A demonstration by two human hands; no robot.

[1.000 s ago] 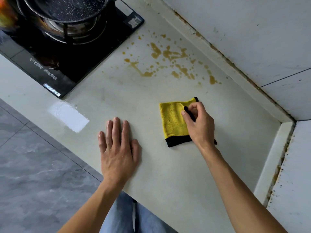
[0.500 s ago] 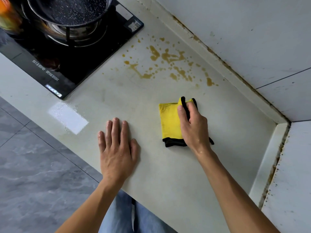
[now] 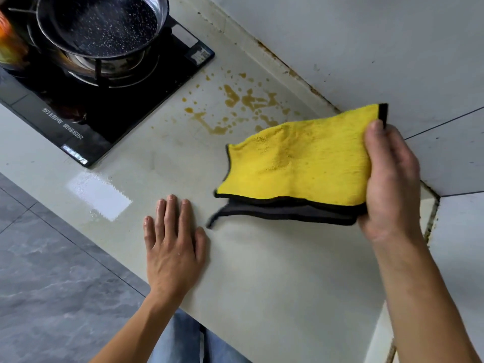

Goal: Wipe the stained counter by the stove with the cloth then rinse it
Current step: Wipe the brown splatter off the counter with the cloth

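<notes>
**Cloth held above the stained desk**

The yellow microfibre cloth with black edging (image 3: 296,166), folded double with its dark grey underside showing, is gripped at one side by the right hand (image 3: 390,179), thumb on top, clear of the pale glossy desk (image 3: 275,271). The left hand (image 3: 172,247) lies flat and spread on the desk near its front edge. Beyond the cloth, brown splatter stains (image 3: 235,106) spread beside the black glass stove (image 3: 125,100), which carries a dark speckled pan (image 3: 104,24).

A single wide-angle head camera looks steeply down and forward from close above the surface (image 3: 262,284). The right hand's grip (image 3: 390,179) sits right of centre, near the lens; the stove (image 3: 104,106) lies far left and beyond it, the wall (image 3: 366,48) just behind, the floor (image 3: 52,271) left and nearer.
</notes>
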